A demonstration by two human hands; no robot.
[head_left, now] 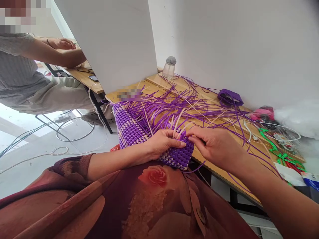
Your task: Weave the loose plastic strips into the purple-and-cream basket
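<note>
A woven purple and white piece [131, 127] lies along the table's near edge, its right end against the front of my clothing. Many loose purple and pale strips [174, 103] fan out from it across the tabletop. My left hand [165, 142] is closed on the weave near its right end, thumb on top and fingers partly hidden behind pale strips. Close beside it, my right hand [209, 142] is pinched at the upper right corner of the weave; what its fingertips hold is too small to make out.
A clear bottle with a grey lid [168, 68] stands at the back of the wooden table [127, 89]. A purple woven case [229, 97] lies further right, near green strips [284, 156] and white stuffing. At left, a person [42, 73] sits beyond a grey partition [109, 43].
</note>
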